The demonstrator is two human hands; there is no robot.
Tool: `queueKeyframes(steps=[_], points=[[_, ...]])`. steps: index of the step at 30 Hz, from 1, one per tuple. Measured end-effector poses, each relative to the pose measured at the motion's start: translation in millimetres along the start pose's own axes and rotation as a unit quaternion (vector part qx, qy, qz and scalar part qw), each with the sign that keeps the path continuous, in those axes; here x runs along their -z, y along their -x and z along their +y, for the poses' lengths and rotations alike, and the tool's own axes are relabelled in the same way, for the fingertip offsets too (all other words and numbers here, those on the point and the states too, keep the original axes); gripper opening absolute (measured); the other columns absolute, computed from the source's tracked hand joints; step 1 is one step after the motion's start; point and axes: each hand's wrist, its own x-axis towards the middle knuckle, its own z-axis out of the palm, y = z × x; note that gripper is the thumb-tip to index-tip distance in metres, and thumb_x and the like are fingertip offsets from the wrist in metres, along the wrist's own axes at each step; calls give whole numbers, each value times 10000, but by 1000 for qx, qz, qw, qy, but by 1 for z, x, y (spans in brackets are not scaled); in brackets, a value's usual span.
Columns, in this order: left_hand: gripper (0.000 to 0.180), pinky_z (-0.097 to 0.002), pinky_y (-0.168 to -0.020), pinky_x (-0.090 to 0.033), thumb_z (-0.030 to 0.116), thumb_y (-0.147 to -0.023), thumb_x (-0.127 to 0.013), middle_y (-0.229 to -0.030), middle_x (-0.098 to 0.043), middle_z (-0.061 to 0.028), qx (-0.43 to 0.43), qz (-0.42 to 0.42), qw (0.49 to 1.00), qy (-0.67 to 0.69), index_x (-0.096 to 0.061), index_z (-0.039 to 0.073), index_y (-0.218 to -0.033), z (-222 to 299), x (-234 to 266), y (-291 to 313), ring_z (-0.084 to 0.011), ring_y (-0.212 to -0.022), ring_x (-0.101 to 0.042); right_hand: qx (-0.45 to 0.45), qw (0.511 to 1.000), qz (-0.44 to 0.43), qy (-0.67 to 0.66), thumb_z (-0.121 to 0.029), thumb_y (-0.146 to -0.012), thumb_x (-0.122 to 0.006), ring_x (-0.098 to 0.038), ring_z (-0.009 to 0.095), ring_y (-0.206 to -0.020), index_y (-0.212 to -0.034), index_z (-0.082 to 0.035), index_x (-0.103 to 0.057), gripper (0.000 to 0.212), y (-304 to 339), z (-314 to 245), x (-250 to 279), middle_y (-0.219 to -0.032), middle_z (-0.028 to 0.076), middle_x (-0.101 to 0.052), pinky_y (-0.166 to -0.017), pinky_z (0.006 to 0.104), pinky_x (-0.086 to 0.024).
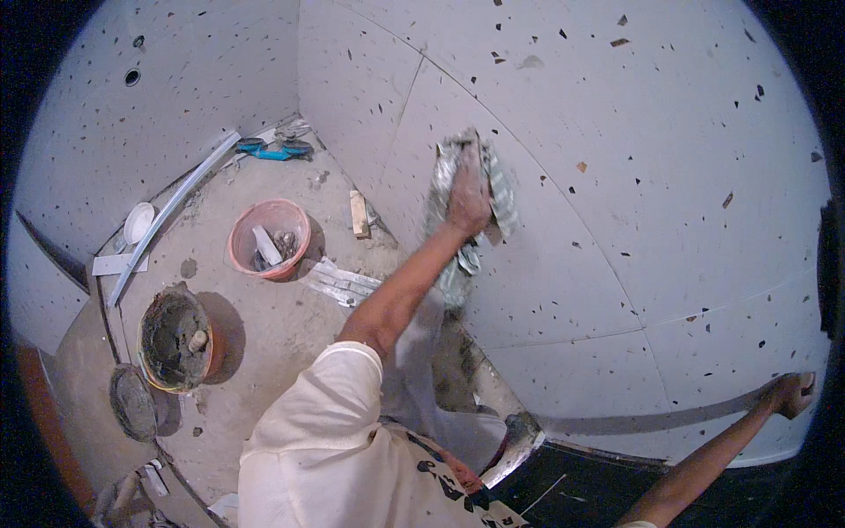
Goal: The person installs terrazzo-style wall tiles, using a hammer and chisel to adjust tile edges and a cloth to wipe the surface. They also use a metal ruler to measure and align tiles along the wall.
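My left hand [472,198] is closed around a crumpled, striped grey-green cloth [502,189] and presses it against a pale wall tile [546,282] with dark and brown specks. Part of the cloth hangs below my wrist, and its edges are smeared by motion. Far to the right, my right hand [795,394] is held against the lower part of the same tiled wall, its fingers curled in. Whatever those fingers may hold is hidden.
A pink bucket [268,238] with bits inside and a mortar-caked bucket [176,339] stand on the dusty floor. Nearby are a wood block [360,215], a blue suction lifter [275,151], a long metal strip [176,216], a white bowl [139,223] and a round dirty pan [133,402].
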Motion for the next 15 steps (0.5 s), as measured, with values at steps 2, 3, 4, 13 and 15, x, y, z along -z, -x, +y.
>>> queueKeyframes(steps=[2, 3, 4, 13, 15], points=[[589, -440, -1143, -192, 90, -888, -398, -1451, -270, -309, -6, 21, 1000, -19, -216, -131, -1403, -25, 10, -32, -432, -1358, -268, -46, 997, -35, -44, -409, -843, -586, -668, 244, -622, -980, -90, -720, 372, -6, 12, -2, -776, 102, -708, -593, 366, -520], [589, -438, -1143, -194, 85, -885, -396, -1453, -271, -304, -9, 29, 999, -33, -217, -127, -1405, -38, 16, -46, -427, -1356, -274, -56, 995, -55, -66, -409, -849, -581, -659, 239, -583, -984, -88, -716, 373, -2, 10, -3, -738, 102, -700, -568, 360, -518], [591, -436, -1143, -196, 85, -881, -397, -1451, -273, -306, -2, 37, 999, -35, -219, -127, -1404, -47, 20, -64, -425, -1355, -277, -65, 992, -71, -86, -409, -856, -576, -651, 235, -544, -987, -87, -713, 374, -5, 10, -2, -699, 102, -692, -542, 354, -515], [605, -435, -1140, -214, 114, -867, -422, -1444, -300, -294, -57, 48, 994, -84, -244, -136, -1388, -95, 29, -134, -424, -1348, -290, 21, 999, 32, -9, -380, -838, -584, -647, 265, -556, -991, -79, -702, 358, -16, 10, 18, -734, 125, -689, -557, 396, -522], [663, -371, -1124, -252, 202, -889, -496, -1433, -350, -254, -86, 61, 973, -205, -223, -75, -1425, -154, 61, -174, -363, -1338, -335, 14, 999, 41, -28, -374, -834, -586, -647, 272, -559, -992, -77, -700, 355, 8, -6, -3, -742, 130, -689, -560, 405, -524]])
